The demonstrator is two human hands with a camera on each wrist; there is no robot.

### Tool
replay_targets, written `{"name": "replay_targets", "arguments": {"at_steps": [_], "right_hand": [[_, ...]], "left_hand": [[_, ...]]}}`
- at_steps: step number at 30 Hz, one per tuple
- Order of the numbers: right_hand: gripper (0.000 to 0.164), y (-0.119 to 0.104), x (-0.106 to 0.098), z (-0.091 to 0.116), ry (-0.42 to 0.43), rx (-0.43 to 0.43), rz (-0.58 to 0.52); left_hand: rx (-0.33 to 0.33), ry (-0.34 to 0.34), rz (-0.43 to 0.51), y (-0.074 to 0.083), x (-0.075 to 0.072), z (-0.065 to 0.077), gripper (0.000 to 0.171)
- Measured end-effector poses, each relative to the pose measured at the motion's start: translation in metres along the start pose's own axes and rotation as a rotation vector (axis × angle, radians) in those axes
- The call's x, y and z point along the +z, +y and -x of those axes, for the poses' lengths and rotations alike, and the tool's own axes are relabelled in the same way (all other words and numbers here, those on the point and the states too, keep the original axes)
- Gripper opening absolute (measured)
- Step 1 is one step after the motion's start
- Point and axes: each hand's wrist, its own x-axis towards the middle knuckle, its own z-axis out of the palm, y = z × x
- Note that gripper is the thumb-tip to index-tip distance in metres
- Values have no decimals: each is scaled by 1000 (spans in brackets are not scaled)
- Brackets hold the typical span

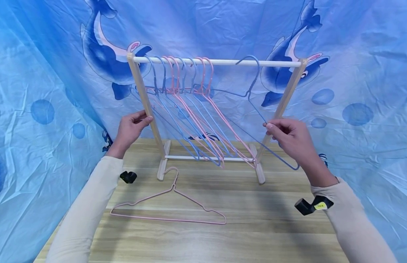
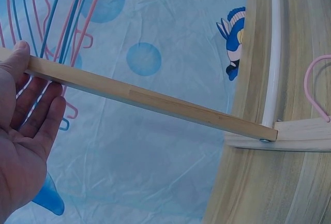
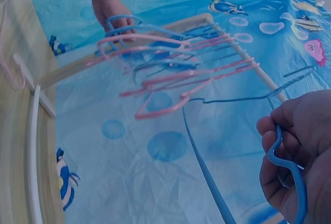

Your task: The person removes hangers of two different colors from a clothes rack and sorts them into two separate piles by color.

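My right hand [image 1: 290, 140] pinches one shoulder of a blue wire hanger [image 1: 258, 68] between thumb and fingers. The hook of that hanger arches over the white top rail [image 1: 226, 62] of a small wooden rack, right of the others. In the right wrist view its blue wire [image 3: 299, 188] runs through the curled fingers. My left hand [image 1: 129, 129] holds the rack's left post [image 1: 140, 84], thumb on one side and fingers on the other. Several blue and pink hangers [image 1: 212, 71] hang bunched along the left and middle of the rail.
A pink hanger [image 1: 170, 219] lies flat on the wooden table [image 1: 256, 233], in front of the rack. The rack's feet [image 1: 162, 168] and a white lower bar [image 1: 177, 157] stand near the table's back. Behind is a blue curtain [image 1: 229, 29] with dolphins.
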Motion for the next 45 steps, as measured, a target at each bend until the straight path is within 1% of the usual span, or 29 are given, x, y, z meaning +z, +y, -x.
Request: {"name": "replay_targets", "arguments": {"at_steps": [4,12,17,22,27,31,37,41,45], "right_hand": [[25,10,-6,10,14,-2,31],[19,33,-21,31,81,-34,65],[19,45,-30,44,93,-25,98],[19,57,-40,56,72,-25,93],[15,71,-50,68,51,-21,81],[15,82,-59,79,35,-5,85],[15,100,-72,92,9,46,105],[15,113,-79,101,-28,46,125],[16,125,-87,111,-91,91,114]], "left_hand": [[3,-1,-1,1,0,0,57],[10,-1,6,0,0,-1,56],[19,2,4,-1,-1,-1,55],[14,2,1,-2,-1,-1,57],[5,-1,4,-2,-1,0,57],[-1,0,2,-2,-2,0,58],[-5,-4,8,-1,-2,0,53],[-2,-8,11,0,-2,0,51],[3,-8,14,0,-1,-1,52]]}}
